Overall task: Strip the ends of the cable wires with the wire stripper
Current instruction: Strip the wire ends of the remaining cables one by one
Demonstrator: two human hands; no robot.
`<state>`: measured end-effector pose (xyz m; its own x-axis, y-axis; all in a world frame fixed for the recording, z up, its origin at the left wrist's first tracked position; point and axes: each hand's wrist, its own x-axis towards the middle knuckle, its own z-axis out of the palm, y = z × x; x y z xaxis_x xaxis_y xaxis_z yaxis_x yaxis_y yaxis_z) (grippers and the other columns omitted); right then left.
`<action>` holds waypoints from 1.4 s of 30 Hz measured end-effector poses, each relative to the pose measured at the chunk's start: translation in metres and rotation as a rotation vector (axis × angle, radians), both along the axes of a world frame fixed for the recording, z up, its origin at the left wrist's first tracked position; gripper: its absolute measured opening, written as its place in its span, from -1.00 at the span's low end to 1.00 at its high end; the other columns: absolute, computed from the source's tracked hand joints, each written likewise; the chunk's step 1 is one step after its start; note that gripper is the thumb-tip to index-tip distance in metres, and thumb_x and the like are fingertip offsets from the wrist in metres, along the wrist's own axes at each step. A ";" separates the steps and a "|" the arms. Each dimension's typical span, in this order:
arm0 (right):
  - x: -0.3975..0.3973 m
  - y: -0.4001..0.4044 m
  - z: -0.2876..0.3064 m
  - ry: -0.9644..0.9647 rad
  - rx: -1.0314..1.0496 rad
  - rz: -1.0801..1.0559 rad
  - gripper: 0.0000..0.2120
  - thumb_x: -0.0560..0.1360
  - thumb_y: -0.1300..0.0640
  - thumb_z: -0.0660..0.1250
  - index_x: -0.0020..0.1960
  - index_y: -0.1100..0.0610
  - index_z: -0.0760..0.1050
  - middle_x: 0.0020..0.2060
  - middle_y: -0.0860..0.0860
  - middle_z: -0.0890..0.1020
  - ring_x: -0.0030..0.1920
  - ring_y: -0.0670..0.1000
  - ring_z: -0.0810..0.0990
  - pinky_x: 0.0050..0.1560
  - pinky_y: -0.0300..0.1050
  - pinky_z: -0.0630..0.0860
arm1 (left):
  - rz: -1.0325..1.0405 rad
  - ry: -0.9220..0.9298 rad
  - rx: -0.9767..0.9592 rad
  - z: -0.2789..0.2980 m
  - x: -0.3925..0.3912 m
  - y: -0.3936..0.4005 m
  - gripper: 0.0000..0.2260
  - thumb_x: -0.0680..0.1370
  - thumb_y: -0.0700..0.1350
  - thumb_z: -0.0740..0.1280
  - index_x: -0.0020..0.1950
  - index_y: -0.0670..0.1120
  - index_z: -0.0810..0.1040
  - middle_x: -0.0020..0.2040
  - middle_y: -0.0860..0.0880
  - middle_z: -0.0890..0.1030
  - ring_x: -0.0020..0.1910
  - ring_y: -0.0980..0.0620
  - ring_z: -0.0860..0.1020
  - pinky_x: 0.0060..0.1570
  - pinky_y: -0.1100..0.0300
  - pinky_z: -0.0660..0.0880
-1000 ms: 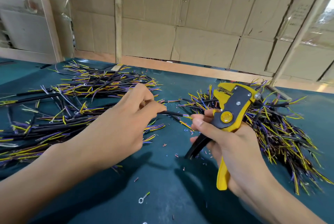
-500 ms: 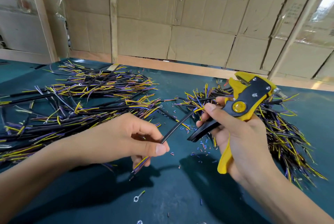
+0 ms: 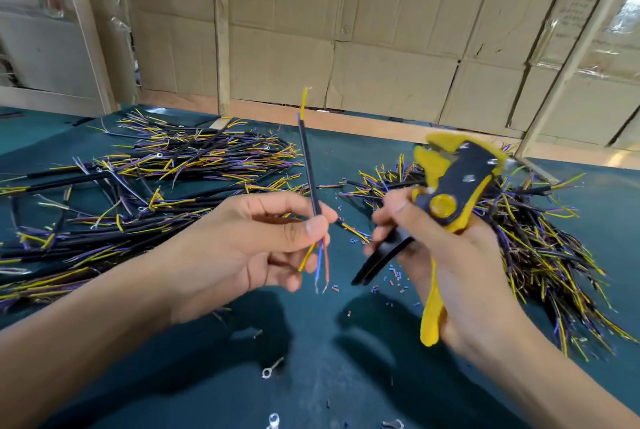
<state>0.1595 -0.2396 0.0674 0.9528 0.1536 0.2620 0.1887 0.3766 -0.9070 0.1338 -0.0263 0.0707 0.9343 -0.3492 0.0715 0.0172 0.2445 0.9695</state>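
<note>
The left hand [image 3: 249, 248] pinches a black cable [image 3: 309, 172] between thumb and fingers and holds it nearly upright above the green table [image 3: 311, 342]. Three coloured wires [image 3: 320, 264] – yellow, blue and red – hang from its lower end, and the blue and red tips look bare; at the top end a yellow wire sticks up, too small to judge. The right hand [image 3: 446, 262] is curled round the handles of the yellow-and-black wire stripper [image 3: 446, 200], held just beside the cable but not touching it. Heaps of cables lie on either side, the left pile [image 3: 145, 193] and the right pile [image 3: 519, 220], with bits of cut insulation [image 3: 394, 276] scattered between. I judge the work well underway – which heap is finished I cannot tell.
</note>
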 end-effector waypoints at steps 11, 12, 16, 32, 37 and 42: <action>-0.015 0.011 -0.009 0.026 -0.043 0.365 -0.75 0.34 0.32 0.50 0.01 0.20 0.66 -0.21 0.25 0.65 -0.27 0.20 0.64 -0.19 0.07 0.61 | 0.179 -0.042 -0.068 0.001 -0.002 -0.006 -0.75 0.33 -0.12 0.53 -0.01 -0.11 0.72 -0.25 -0.09 0.62 -0.39 0.05 0.54 -0.46 0.24 0.42; -0.014 0.010 -0.008 0.028 -0.027 0.375 -0.75 0.34 0.32 0.49 0.01 0.19 0.66 -0.20 0.25 0.65 -0.26 0.20 0.64 -0.19 0.07 0.62 | 0.182 -0.038 -0.069 0.001 -0.002 -0.006 -0.75 0.34 -0.12 0.53 0.00 -0.10 0.72 -0.23 -0.09 0.63 -0.39 0.05 0.54 -0.45 0.24 0.43; -0.012 0.006 -0.007 0.035 0.001 0.359 -0.77 0.38 0.34 0.44 0.03 0.21 0.65 -0.19 0.27 0.66 -0.25 0.21 0.63 -0.18 0.06 0.62 | 0.167 -0.025 -0.064 0.002 -0.002 -0.006 -0.77 0.37 -0.14 0.54 0.01 -0.09 0.71 -0.23 -0.10 0.64 -0.39 0.06 0.53 -0.42 0.24 0.46; -0.002 0.002 -0.003 0.028 0.090 0.083 -0.74 0.37 0.42 0.46 0.04 0.35 0.56 -0.30 0.23 0.57 -0.32 0.18 0.56 -0.23 0.08 0.59 | 0.249 -0.055 -0.088 0.010 -0.003 -0.002 -0.84 0.36 -0.20 0.56 -0.08 -0.12 0.71 -0.19 -0.12 0.65 -0.39 0.05 0.48 -0.45 0.27 0.36; -0.009 0.005 -0.010 0.005 -0.092 0.209 -0.87 0.46 0.24 0.40 -0.03 0.28 0.64 -0.18 0.32 0.68 -0.22 0.30 0.69 -0.21 0.10 0.63 | 0.289 -0.052 -0.178 0.012 -0.004 -0.005 -0.85 0.34 -0.12 0.50 -0.11 -0.09 0.71 -0.19 -0.07 0.65 -0.39 0.10 0.48 -0.48 0.32 0.36; -0.016 0.007 -0.015 -0.039 -0.154 0.315 -0.75 0.44 0.10 0.53 -0.03 0.29 0.66 -0.18 0.28 0.68 -0.18 0.34 0.71 -0.17 0.14 0.64 | 0.275 -0.035 -0.271 0.016 -0.004 -0.004 -0.97 0.41 -0.13 0.46 -0.18 -0.06 0.70 -0.18 -0.04 0.65 -0.41 0.14 0.48 -0.50 0.35 0.35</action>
